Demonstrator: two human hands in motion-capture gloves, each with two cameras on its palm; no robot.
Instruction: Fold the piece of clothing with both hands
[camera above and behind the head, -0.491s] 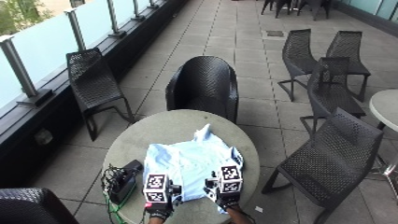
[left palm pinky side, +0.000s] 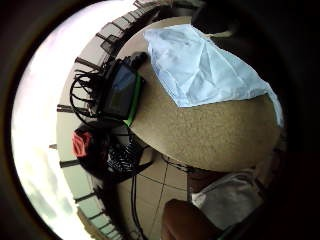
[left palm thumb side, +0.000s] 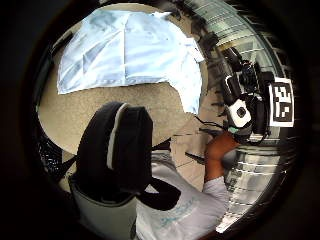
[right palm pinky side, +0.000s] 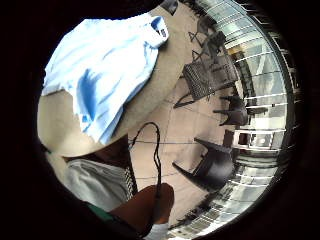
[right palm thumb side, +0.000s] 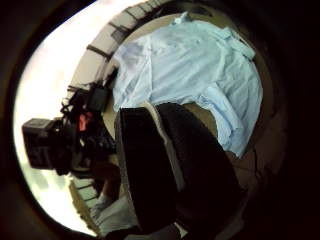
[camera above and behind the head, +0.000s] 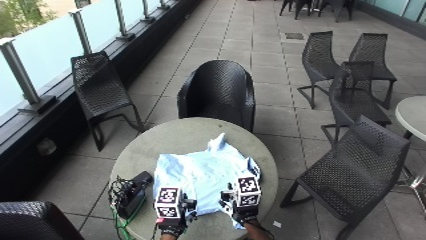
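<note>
From the outside view I see the light blue shirt (camera above and behind the head: 203, 180) spread flat on the round table (camera above and behind the head: 186, 137), with my left hand (camera above and behind the head: 170, 220) and right hand (camera above and behind the head: 243, 207) at its near hem; I cannot tell how the fingers sit. The left little-finger view alone shows a black device (left palm pinky side: 119, 90) with cables beside the shirt. The right thumb view shows a gloved thumb (right palm thumb side: 145, 165) over the shirt, touching nothing.

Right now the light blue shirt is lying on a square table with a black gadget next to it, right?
Not quite: the table is round, as the outside view shows. The rest holds: the light blue shirt lies spread on it, and a black gadget with cables sits beside the shirt.
</note>
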